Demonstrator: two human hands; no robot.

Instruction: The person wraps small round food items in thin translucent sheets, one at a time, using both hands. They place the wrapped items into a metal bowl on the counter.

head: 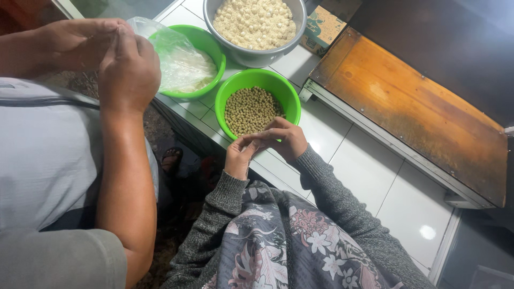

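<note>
Both of the wearer's hands meet at the near edge of the green bowl [222, 104] of small round tan beans [250, 109]. Left hand [239, 155] — fingers curled, tips pinched against the right hand's; right hand [286, 138] arched over them, fingertips bent down into the same spot. Something small may sit between the fingertips, but it is hidden — cannot tell what, if anything, is held. The bowl's rim lies just beyond and touching the knuckles of the right hand; the beans are just past the pinch, not in it.

Grey knit sleeves, floral cloth [284, 241] over the lap below.

Second green bowl [214, 48] sits further left, lined with a clear plastic bag [179, 59] holding pale grain-like stuff. Behind both, a metal bowl [251, 56] full of pale yellowish lumps. All three stand on a white tiled counter [364, 166].

Another person's hands [115, 56] are clasped together at upper left, above the bag, forearm running down the frame, grey shirt. A worn wooden board [407, 101] lies to the right of the bowls
</note>
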